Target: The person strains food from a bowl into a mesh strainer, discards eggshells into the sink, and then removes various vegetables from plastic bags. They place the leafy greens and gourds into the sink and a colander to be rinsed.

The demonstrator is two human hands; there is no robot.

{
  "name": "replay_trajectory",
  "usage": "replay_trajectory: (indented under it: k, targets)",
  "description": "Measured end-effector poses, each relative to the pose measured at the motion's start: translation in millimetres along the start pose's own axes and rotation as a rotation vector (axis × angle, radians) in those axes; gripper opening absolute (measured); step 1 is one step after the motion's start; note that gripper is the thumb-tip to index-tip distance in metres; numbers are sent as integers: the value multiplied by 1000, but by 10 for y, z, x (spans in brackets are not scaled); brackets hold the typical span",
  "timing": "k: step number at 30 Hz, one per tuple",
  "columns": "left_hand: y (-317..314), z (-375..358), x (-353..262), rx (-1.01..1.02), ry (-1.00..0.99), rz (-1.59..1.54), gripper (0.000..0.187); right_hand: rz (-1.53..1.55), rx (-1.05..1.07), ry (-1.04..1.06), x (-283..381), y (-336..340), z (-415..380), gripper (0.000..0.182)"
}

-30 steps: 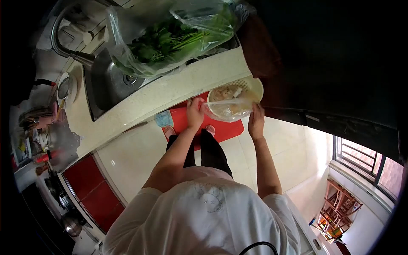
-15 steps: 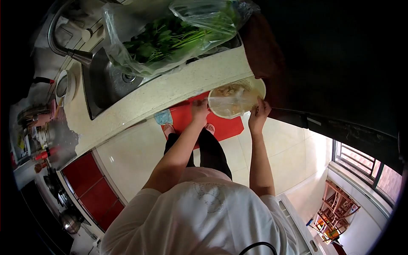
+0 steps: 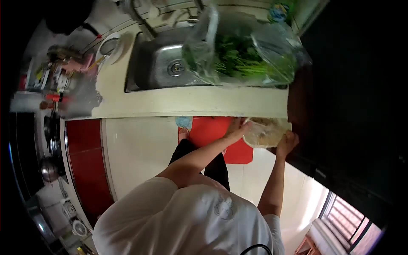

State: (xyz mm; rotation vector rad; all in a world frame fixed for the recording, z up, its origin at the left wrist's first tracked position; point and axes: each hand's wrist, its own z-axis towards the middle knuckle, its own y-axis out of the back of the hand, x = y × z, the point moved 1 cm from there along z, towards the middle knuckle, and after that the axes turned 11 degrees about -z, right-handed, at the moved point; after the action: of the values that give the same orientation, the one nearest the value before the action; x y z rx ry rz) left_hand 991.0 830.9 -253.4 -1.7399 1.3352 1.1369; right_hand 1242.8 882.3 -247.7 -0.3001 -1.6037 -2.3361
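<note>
A cream plastic colander (image 3: pixel 275 143) with small holes is held between my two hands below the counter's front edge. In it lies a crumpled clear plastic bag (image 3: pixel 260 131); the light brown contents are too blurred to name. My left hand (image 3: pixel 238 130) is closed at the colander's left side, its fingers partly hidden. At the right side, my right hand (image 3: pixel 288 143) grips the rim with bent fingers. Above the colander, a large clear bag of leafy green vegetables (image 3: pixel 242 61) rests over the right part of the steel sink (image 3: pixel 163 70).
The pale counter (image 3: pixel 187 102) runs across in front of me. A dark tall surface (image 3: pixel 348 110) stands close on the right. Underfoot is a red mat (image 3: pixel 212 131). A white bowl with a strainer (image 3: pixel 109 47) sits left of the sink.
My view has turned, so the counter now runs level and more of the sink shows. Both hands and the colander are now nearer the counter edge, partly under it.
</note>
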Motion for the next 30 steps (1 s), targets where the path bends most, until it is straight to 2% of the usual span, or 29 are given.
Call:
replay_trajectory:
  k: [2,3,4,6,8,9,10,11,13,14,15,16,19,21,23,27,28,30]
  targets:
    - [163,-249,-331,13,42,122,45,-56,-107,-72,100,108,-19,19]
    - [266,-395,-465,20,64,183,45,-35,-125,-40,192,214,-21,20]
    - [363,-481,-369,12,78,55,44,-12,-142,-8,279,355,-56,21]
    - [908,-682,-258,213,130,190,42,72,-191,61,574,641,-209,22]
    - [1408,-928,-498,250,113,51,40,70,-128,-18,869,774,-324,24]
    - [1646,-1009,-576,259,95,-6,39,104,-100,11,1057,792,-344,23]
    - [1891,-1037,-649,225,183,-22,32,130,-73,36,1234,802,-371,22]
    - [2167,-1049,-701,242,81,29,32,187,-23,89,1423,796,-404,24]
    - [2618,-1112,-1085,90,184,-148,29,333,19,286,1899,760,-352,21]
    - [2840,-1048,-1134,64,158,-200,28,326,43,314,2242,787,-314,19]
    - [3051,-1006,-1212,29,82,-289,28,361,136,421,2500,743,-272,17]
    - [3242,-901,-1191,-2,14,-388,28,462,355,344,2791,723,-219,14]
    - [3669,-666,-1593,-115,16,-554,27,541,480,452,3771,573,79,17]
    - [3952,-465,-1648,-102,6,-665,28,692,634,243,4343,363,239,20]
    - [4185,-311,-1765,-66,29,-747,27,708,411,363,4773,164,459,25]
    - [4535,-44,-1849,-7,81,-849,29,1009,546,39,5355,-245,963,38]
    - [4604,57,-1863,14,92,-861,30,1040,536,-32,5457,-404,1163,43]
    - [4679,314,-1862,56,97,-935,33,972,373,-113,5654,-820,1720,45]
